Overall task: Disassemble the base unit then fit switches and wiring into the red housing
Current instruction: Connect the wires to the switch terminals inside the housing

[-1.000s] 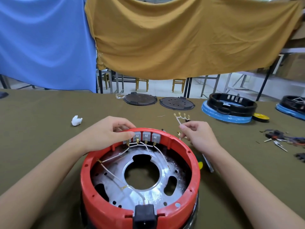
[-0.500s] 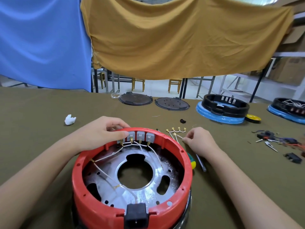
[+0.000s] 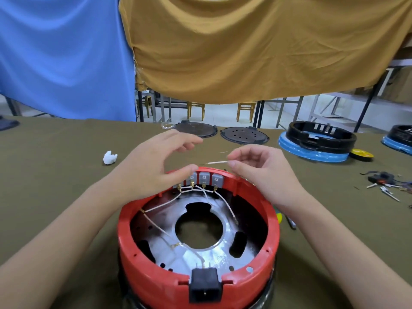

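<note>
Left hand spread, right hand pinching.

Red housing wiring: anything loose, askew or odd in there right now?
One thing: inside the round red plastic housing, a white wire from the rightmost of the grey switches on the far rim hangs with its terminal end free over the silver metal plate. The switches sit evenly. The right hand pinches a separate white wire piece.

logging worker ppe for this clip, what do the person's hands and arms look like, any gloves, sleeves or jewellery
Both the left hand and the right hand are bare, with no gloves. No rings, watch or bracelet show on either. Both forearms are uncovered down to the bottom edge of the head view, so no sleeve is visible. The fingernails look short and unpainted.
</note>
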`<state>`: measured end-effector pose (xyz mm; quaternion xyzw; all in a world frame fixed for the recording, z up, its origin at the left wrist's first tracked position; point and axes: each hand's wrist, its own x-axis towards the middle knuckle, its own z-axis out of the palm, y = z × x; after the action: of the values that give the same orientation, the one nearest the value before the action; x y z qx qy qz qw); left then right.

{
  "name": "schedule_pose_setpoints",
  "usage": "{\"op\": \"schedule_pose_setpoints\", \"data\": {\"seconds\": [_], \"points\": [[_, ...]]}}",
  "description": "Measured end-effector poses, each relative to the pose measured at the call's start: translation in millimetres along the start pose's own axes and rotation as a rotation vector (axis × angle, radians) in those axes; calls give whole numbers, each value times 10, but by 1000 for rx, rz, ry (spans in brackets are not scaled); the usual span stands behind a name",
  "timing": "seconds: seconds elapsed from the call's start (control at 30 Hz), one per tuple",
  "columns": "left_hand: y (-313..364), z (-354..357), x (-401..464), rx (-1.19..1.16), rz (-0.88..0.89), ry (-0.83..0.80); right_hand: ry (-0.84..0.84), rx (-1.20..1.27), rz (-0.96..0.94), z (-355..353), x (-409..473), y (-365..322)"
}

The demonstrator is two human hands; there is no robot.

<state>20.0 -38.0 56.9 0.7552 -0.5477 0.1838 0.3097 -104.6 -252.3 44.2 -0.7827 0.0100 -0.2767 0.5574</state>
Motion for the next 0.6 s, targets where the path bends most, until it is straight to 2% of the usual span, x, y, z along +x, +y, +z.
{"op": "schedule_pose_setpoints", "data": {"seconds": [0.13, 0.23, 0.4, 0.6], "points": [[209, 40, 41, -89, 76, 25, -44, 25, -172, 124, -101, -151], [235, 65, 31, -202, 53, -13, -82, -16, -242, 172, -146, -200], [192, 56, 46, -429, -54, 0, -141, 124, -254, 136, -177, -214], [210, 72, 26, -530, -52, -18, -95, 77, -247, 163, -172, -191]]}}
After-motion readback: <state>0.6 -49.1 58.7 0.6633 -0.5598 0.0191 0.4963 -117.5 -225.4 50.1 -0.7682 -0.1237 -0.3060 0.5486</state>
